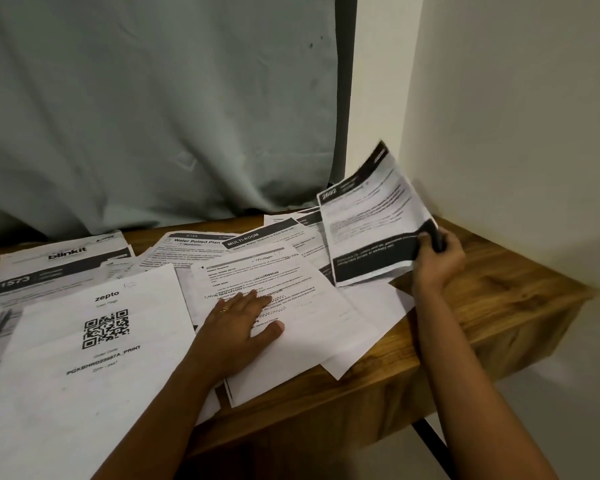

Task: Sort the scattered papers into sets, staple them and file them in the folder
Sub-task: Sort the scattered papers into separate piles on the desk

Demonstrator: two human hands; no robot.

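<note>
My left hand (246, 322) spread flat on text sheet (302, 289), counter (499, 306) centre, pinning scattered papers (194, 252) against sliding. My right hand (439, 258) pinches dark-banded sheet (371, 220) by corner, raised far right, tilted toward me, probably to read which set. Folder unseen.

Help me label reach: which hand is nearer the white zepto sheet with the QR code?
Left. The left hand presses a printed page beside the white zepto QR sheet; the right hand holds a dark-banded page far right.
</note>
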